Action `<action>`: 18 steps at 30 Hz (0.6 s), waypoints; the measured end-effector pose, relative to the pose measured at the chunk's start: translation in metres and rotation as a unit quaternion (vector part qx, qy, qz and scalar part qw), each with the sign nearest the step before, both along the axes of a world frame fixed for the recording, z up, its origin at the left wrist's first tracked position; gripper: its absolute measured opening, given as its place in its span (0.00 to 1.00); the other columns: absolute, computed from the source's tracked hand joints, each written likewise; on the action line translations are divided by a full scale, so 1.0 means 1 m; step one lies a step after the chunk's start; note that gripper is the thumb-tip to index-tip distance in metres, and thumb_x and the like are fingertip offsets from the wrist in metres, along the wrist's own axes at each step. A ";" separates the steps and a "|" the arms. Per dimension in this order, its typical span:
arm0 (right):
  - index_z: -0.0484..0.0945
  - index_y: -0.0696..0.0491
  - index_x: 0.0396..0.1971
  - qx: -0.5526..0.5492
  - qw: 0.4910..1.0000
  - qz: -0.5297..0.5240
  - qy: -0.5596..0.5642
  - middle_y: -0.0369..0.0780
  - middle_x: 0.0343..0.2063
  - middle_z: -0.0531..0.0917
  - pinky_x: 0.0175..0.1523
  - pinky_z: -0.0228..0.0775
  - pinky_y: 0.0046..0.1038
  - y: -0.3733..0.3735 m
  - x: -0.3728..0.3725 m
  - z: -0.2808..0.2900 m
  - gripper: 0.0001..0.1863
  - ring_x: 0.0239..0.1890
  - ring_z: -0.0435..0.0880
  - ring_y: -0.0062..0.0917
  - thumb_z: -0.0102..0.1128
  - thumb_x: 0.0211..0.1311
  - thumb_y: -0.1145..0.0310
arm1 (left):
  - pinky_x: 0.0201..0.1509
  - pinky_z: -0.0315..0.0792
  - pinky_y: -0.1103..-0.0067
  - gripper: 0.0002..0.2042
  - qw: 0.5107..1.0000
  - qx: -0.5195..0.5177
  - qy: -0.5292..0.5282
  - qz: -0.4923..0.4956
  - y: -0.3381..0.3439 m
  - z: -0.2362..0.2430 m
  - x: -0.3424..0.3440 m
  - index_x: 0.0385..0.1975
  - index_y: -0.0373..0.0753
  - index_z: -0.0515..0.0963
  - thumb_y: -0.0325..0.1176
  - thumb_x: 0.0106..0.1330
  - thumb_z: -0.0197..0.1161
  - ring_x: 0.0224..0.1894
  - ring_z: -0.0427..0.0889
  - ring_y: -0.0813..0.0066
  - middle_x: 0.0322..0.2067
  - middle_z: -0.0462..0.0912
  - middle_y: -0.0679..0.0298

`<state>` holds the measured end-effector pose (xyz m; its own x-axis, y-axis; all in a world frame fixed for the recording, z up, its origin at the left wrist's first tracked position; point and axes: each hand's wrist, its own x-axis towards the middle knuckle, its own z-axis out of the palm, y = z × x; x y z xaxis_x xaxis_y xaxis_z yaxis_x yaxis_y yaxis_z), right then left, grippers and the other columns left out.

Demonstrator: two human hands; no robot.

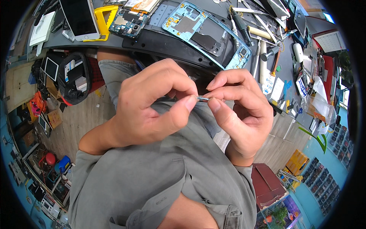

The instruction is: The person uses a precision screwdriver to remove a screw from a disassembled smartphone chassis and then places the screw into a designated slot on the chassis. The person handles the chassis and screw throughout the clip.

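Both my hands meet in front of my chest, pinching one tiny slim part (203, 99) between them. My left hand (152, 103) is closed, its thumb and forefinger on the part's left end. My right hand (244, 110) grips the other end between thumb and fingertips. The part looks bluish with a light edge; most of it is hidden by the fingertips, so its kind cannot be made out. Beyond the hands, a light-blue phone mid-frame (225, 28) lies on the bench, stripped of its screen.
An opened phone (127, 22) and a white-fronted phone (81, 19) in a yellow holder (108, 17) lie at the bench's far left. Screwdrivers (241, 26) and loose tools crowd its right. A black bin (72, 95) stands at lower left, a dark red box (267, 183) at lower right.
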<state>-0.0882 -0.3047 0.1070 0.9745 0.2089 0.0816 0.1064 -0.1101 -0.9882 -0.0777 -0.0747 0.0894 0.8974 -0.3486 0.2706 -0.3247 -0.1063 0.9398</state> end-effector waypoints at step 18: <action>0.89 0.63 0.36 -0.042 0.990 0.008 -0.132 0.47 0.40 0.88 0.47 0.79 0.27 0.002 0.008 -0.010 0.11 0.41 0.88 0.30 0.73 0.50 0.85 | 0.37 0.75 0.76 0.08 0.989 0.040 -0.142 0.027 -0.005 -0.010 0.000 0.40 0.30 0.84 0.16 0.62 0.70 0.34 0.81 0.68 0.36 0.84 0.56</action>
